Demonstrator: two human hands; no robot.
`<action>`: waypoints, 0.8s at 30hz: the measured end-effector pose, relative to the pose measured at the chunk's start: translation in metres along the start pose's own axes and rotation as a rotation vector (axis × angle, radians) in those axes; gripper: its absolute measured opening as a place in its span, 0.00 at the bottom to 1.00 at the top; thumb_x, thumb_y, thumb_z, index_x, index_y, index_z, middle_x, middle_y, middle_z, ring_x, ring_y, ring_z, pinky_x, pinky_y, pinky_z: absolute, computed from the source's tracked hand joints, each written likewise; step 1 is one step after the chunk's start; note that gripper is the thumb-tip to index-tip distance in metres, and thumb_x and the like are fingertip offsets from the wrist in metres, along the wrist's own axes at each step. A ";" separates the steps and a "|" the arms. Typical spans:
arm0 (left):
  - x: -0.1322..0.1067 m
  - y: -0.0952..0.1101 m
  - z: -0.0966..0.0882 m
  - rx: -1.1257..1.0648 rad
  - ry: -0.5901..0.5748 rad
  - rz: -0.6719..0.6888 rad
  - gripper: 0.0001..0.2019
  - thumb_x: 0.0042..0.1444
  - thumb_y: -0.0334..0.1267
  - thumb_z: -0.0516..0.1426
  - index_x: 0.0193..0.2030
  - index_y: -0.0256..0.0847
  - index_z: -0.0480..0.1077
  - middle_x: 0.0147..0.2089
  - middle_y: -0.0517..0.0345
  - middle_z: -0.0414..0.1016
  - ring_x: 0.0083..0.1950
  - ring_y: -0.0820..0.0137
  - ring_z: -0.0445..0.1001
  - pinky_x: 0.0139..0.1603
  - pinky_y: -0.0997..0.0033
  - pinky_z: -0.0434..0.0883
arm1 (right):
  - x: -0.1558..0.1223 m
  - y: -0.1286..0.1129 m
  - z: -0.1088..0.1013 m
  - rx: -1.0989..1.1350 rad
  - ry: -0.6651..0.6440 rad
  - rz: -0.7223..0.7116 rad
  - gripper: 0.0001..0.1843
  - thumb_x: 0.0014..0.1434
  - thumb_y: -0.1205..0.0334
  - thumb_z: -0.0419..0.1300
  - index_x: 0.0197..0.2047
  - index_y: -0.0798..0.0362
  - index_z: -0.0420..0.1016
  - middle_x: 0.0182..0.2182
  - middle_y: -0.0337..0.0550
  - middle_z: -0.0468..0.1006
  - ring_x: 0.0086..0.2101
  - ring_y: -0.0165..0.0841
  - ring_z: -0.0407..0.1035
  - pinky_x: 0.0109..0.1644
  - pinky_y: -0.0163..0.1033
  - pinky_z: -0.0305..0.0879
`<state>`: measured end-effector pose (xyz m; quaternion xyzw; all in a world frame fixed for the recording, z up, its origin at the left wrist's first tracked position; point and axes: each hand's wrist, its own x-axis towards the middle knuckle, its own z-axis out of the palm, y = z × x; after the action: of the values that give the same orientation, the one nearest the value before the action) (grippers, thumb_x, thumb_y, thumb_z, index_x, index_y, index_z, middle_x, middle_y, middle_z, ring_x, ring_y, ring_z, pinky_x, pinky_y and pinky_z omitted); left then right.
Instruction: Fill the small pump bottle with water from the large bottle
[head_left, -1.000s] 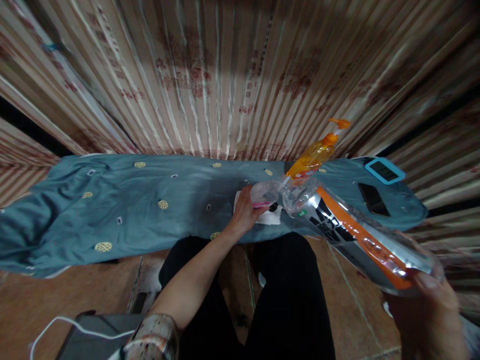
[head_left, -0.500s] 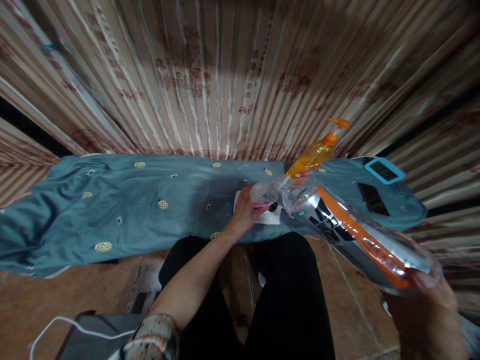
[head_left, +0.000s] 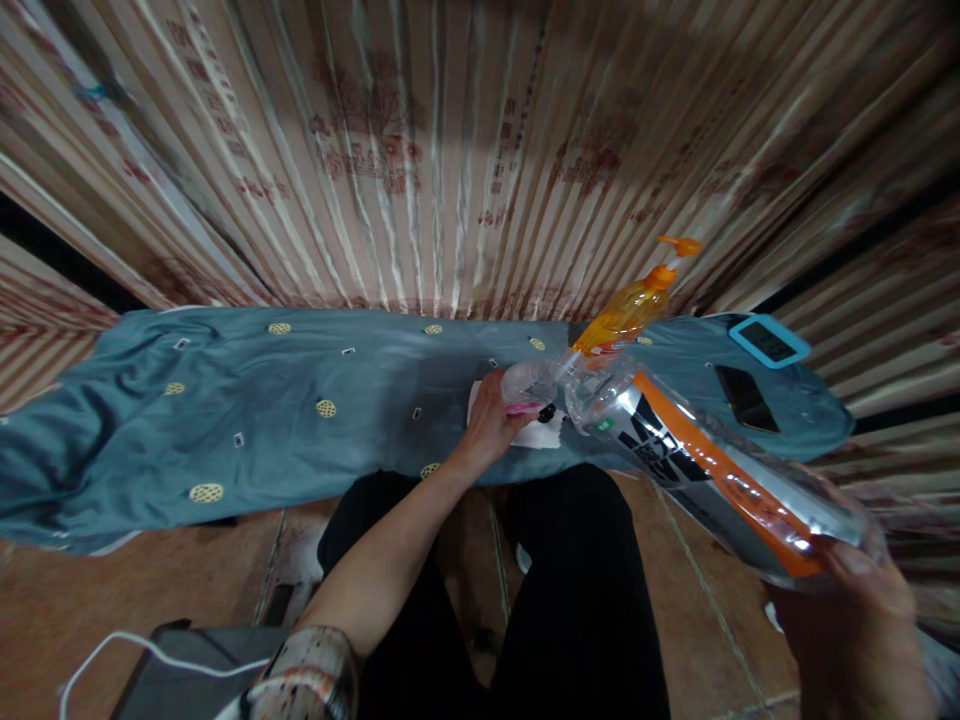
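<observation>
My right hand (head_left: pixel 862 610) is wrapped round the base of a large clear plastic bottle (head_left: pixel 697 460) with a silver, orange and black label. The bottle lies tilted in the air, its neck lower and pointing left. My left hand (head_left: pixel 491 420) is closed round a small clear plastic container (head_left: pixel 527 382), whose open end faces the bottle's mouth; whether the two touch I cannot tell. Something pink (head_left: pixel 525 408) and a small black piece (head_left: pixel 547 412) show beside my left fingers. Under that hand lies a white paper tissue (head_left: pixel 538 436). Liquid passing between the vessels cannot be made out.
A pump bottle of yellow-orange liquid (head_left: pixel 622 315) stands just behind the big bottle's neck. To the right lie a black phone (head_left: pixel 746 398) and a blue-framed digital timer (head_left: pixel 770 341). A green patterned cloth (head_left: pixel 262 400) covers the narrow table, with a curtain (head_left: pixel 450 150) behind.
</observation>
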<state>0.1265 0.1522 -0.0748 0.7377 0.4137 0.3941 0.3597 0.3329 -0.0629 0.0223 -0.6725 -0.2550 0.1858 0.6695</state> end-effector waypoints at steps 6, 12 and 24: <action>0.000 -0.003 0.001 0.005 0.007 0.016 0.34 0.47 0.45 0.66 0.57 0.39 0.56 0.57 0.42 0.66 0.60 0.53 0.67 0.58 0.49 0.66 | -0.012 -0.007 0.009 0.076 -0.016 -0.003 0.36 0.39 0.52 0.65 0.53 0.52 0.70 0.52 0.52 0.67 0.51 0.53 0.64 0.45 0.52 0.70; 0.000 -0.005 0.002 0.002 0.018 0.027 0.33 0.47 0.46 0.66 0.56 0.38 0.58 0.56 0.43 0.67 0.59 0.53 0.68 0.58 0.50 0.67 | -0.018 -0.011 0.014 0.076 0.004 -0.023 0.34 0.41 0.53 0.65 0.53 0.53 0.71 0.51 0.51 0.68 0.51 0.51 0.64 0.47 0.52 0.70; 0.000 -0.001 0.001 0.009 0.003 -0.013 0.34 0.46 0.43 0.66 0.57 0.36 0.56 0.56 0.40 0.66 0.60 0.52 0.67 0.59 0.50 0.66 | -0.019 -0.015 0.016 0.064 -0.001 -0.038 0.35 0.41 0.52 0.65 0.53 0.53 0.71 0.51 0.52 0.68 0.51 0.52 0.64 0.49 0.54 0.68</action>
<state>0.1276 0.1524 -0.0759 0.7360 0.4209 0.3908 0.3583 0.3070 -0.0611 0.0346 -0.6455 -0.2620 0.1816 0.6940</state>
